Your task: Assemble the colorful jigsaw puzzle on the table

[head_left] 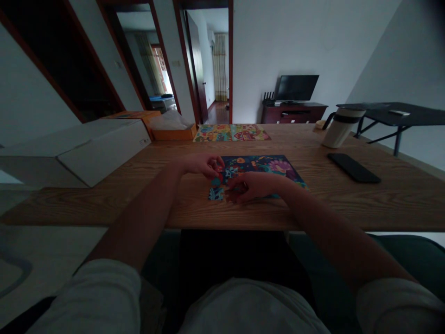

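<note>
My left hand (206, 164) is over the left edge of a dark blue jigsaw puzzle (269, 163), its fingers closed around a red and teal puzzle piece (217, 180). Just below lies a blue patterned puzzle piece (216, 194), flat on the wooden table. To the right of that piece is my right hand (248, 186), fingers bent and apart, low over the table and hiding part of the puzzle's lower side. Nothing shows clearly between its fingers, though the light is dim.
Two colourful picture sheets (231, 132) lie at the table's far edge, beside an orange box (174, 133) with clear plastic in it. A large white box (79, 148) stands on the left. A black phone (352, 167) and a white mug (340, 130) are on the right.
</note>
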`<act>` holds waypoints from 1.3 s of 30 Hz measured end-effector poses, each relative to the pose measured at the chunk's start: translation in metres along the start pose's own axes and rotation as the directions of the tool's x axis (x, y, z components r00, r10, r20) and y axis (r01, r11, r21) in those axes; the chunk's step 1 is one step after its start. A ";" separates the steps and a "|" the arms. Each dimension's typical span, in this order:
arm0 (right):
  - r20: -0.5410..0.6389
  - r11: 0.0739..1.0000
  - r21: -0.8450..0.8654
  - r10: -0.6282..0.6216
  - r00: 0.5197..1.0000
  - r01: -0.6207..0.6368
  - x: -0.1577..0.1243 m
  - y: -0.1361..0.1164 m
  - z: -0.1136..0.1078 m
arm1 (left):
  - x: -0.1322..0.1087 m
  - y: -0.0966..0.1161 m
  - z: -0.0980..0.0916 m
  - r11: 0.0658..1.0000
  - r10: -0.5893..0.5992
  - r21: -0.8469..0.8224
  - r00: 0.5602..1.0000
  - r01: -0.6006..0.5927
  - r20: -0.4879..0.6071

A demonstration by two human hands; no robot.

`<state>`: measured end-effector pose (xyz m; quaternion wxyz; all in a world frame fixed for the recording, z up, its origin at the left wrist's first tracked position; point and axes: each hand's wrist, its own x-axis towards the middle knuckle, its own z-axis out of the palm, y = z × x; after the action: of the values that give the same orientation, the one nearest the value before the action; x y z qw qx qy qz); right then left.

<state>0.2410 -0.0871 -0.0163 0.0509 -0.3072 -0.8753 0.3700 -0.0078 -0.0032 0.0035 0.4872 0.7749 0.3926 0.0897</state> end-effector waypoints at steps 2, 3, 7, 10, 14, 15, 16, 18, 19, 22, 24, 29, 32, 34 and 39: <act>-0.019 0.998 -0.054 0.014 1.000 -0.015 0.000 0.000 0.000 | 0.004 -0.012 0.002 1.000 -0.030 -0.005 0.999 0.030 -0.031; -0.031 0.996 -0.093 0.012 0.999 -0.015 0.000 -0.001 0.000 | 0.005 -0.018 0.002 0.999 -0.034 -0.005 0.998 0.034 -0.054; -0.062 0.983 -0.182 -0.001 0.998 -0.011 -0.001 -0.002 0.001 | -0.001 -0.032 -0.002 1.000 0.002 -0.025 0.992 -0.005 -0.124; -0.060 0.985 -0.171 -0.001 0.998 -0.010 -0.001 -0.001 0.002 | -0.007 -0.031 -0.007 0.995 0.027 -0.089 0.978 -0.046 -0.205; -0.031 0.992 -0.121 0.017 0.999 -0.020 0.000 0.003 0.004 | -0.008 -0.031 -0.010 0.984 -0.023 -0.176 0.955 -0.030 -0.295; -0.035 0.993 -0.115 0.028 0.999 -0.032 0.000 0.003 0.004 | -0.008 -0.032 -0.010 0.981 -0.038 -0.194 0.951 -0.023 -0.307; -0.037 0.993 -0.111 0.039 0.999 -0.043 0.000 0.002 0.005 | -0.007 -0.033 -0.010 0.977 -0.050 -0.211 0.947 -0.019 -0.317; -0.039 0.992 -0.112 0.051 0.998 -0.055 -0.001 -0.002 0.005 | -0.005 -0.035 -0.011 0.972 -0.065 -0.234 0.939 -0.017 -0.339; -0.045 0.991 -0.121 0.060 0.997 -0.065 -0.002 -0.004 0.006 | -0.004 -0.036 -0.011 0.972 -0.071 -0.237 0.935 -0.015 -0.349; -0.074 0.985 -0.151 0.074 0.995 -0.085 -0.004 -0.008 0.006 | -0.003 -0.037 -0.011 0.975 -0.078 -0.224 0.929 -0.006 -0.363; -0.070 0.986 -0.152 0.063 0.996 -0.073 -0.005 -0.008 0.007 | -0.002 -0.036 -0.010 0.976 -0.075 -0.219 0.928 -0.007 -0.365; -0.059 0.983 -0.171 0.058 0.997 -0.067 -0.003 -0.008 0.011 | -0.001 -0.039 -0.012 0.983 -0.045 -0.184 0.929 -0.026 -0.369; -0.019 0.986 -0.155 0.050 0.999 -0.052 -0.004 -0.012 0.011 | -0.001 -0.041 -0.013 0.987 -0.012 -0.151 0.927 -0.049 -0.376; 0.000 0.988 -0.144 0.049 0.999 -0.049 -0.005 -0.015 0.011 | -0.001 -0.040 -0.012 0.988 -0.001 -0.142 0.924 -0.058 -0.382; -0.018 0.986 -0.141 0.085 0.996 -0.086 -0.007 -0.014 0.011 | -0.002 -0.038 -0.013 0.994 0.012 -0.091 0.914 -0.054 -0.406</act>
<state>0.2358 -0.1057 -0.0136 0.0180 -0.3494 -0.8851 0.3069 -0.0355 0.0127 -0.0213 0.4324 0.7206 0.4667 0.2757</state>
